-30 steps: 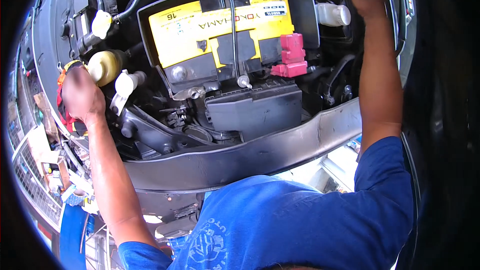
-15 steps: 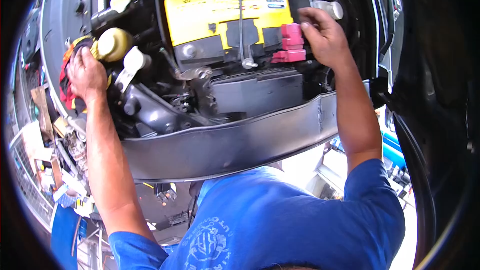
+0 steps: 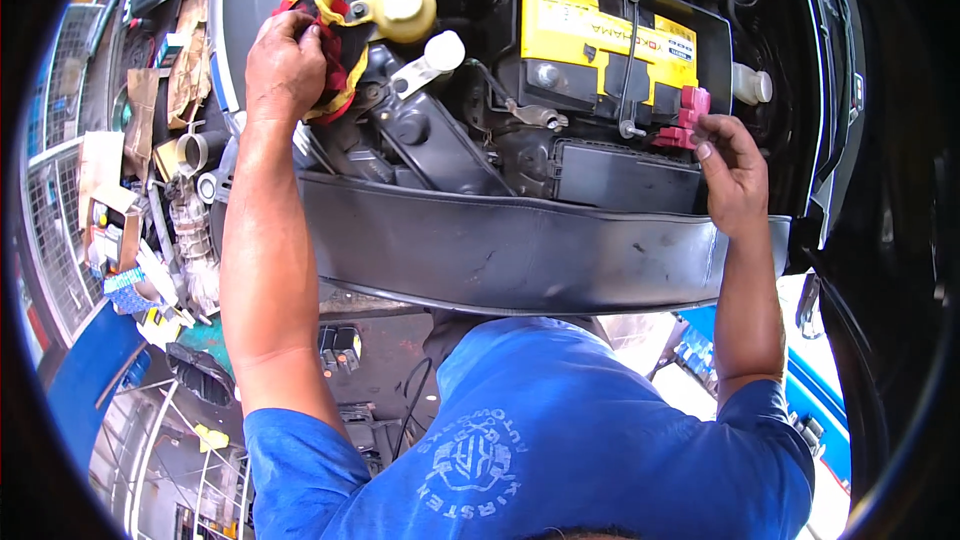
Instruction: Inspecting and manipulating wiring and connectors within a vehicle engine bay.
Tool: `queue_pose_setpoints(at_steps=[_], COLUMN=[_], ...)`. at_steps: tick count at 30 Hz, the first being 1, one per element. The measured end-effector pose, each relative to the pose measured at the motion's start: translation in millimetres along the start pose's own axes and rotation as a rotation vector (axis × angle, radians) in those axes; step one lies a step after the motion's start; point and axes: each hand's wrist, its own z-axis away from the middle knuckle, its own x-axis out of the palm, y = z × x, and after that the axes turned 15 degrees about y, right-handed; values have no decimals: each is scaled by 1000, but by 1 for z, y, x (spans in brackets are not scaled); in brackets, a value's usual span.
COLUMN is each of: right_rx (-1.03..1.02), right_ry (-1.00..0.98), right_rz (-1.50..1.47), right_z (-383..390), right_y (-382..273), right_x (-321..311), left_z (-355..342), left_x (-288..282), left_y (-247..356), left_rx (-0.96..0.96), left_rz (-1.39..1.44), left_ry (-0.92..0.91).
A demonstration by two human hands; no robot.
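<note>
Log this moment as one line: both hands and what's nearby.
Left hand: on red-and-yellow cloth | Right hand: at pink plastic cover , contact unclear | Nearby: yellow-topped battery, metal rod across it

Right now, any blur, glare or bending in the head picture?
Head view: dark front strip looks bowed by the fisheye; head view: glare pales its right side; head view: left hand and right hand fairly sharp; head view: picture's right rim falls black.

The cloth (image 3: 347,48) is coloured red, yellow and black. The battery (image 3: 562,25) is finished in black and yellow, the terminal cover (image 3: 692,103) in pinkish red, the round reservoir (image 3: 408,8) in pale yellow. The blue shirt (image 3: 590,430) is printed with a pale emblem (image 3: 470,462).
</note>
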Motion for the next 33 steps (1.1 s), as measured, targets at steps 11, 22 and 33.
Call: queue_pose_setpoints(at_steps=[11, 22, 33], right_rx=[22, 770, -153], right_ry=[-210, -573, -634], right_rz=[-70, -1110, -502], right_z=[35, 115, 99], right_y=[-46, -114, -89], right_x=[60, 182, 190], left_z=[4, 159, 166], left_x=[-35, -118, -102], left_y=[-33, 120, 123], left_rx=[-492, -571, -521], left_rz=[1373, 1330, 1089], left_ry=[-75, -299, -80])
